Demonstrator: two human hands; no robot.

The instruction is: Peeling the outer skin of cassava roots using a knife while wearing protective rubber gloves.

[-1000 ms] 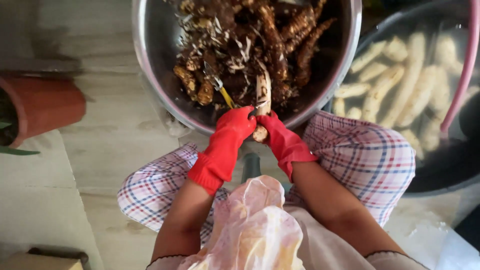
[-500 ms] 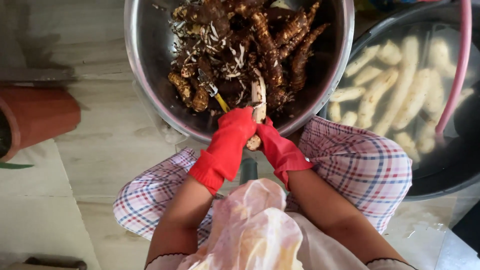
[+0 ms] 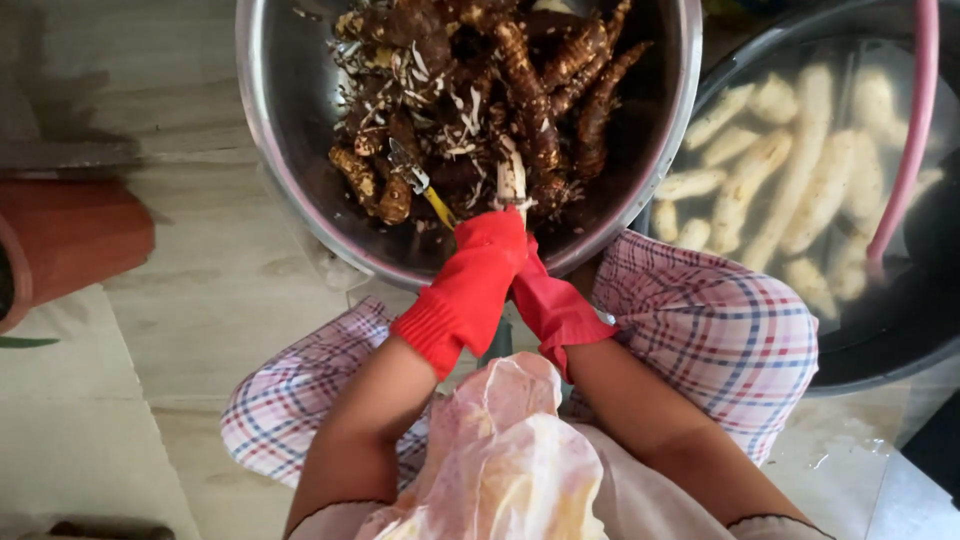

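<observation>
Both my hands wear red rubber gloves and meet at the near rim of a large steel bowl (image 3: 290, 190). My left hand (image 3: 470, 285) lies on top and grips a peeler with a yellow handle (image 3: 428, 195), its blade pointing into the bowl. My right hand (image 3: 555, 305), partly hidden under the left, holds a partly peeled pale root (image 3: 512, 180) upright over the bowl. The bowl holds several brown unpeeled roots (image 3: 530, 90) and loose peelings.
A dark basin (image 3: 880, 350) at the right holds water and several peeled white roots (image 3: 790, 180); a pink hose (image 3: 905, 150) curves over it. A terracotta pot (image 3: 70, 240) stands at the left on the tiled floor. A plastic sheet (image 3: 510, 450) covers my lap.
My hands have stayed together at the bowl's rim, shifting slightly right. The held root now shows less of its length above the gloves.
</observation>
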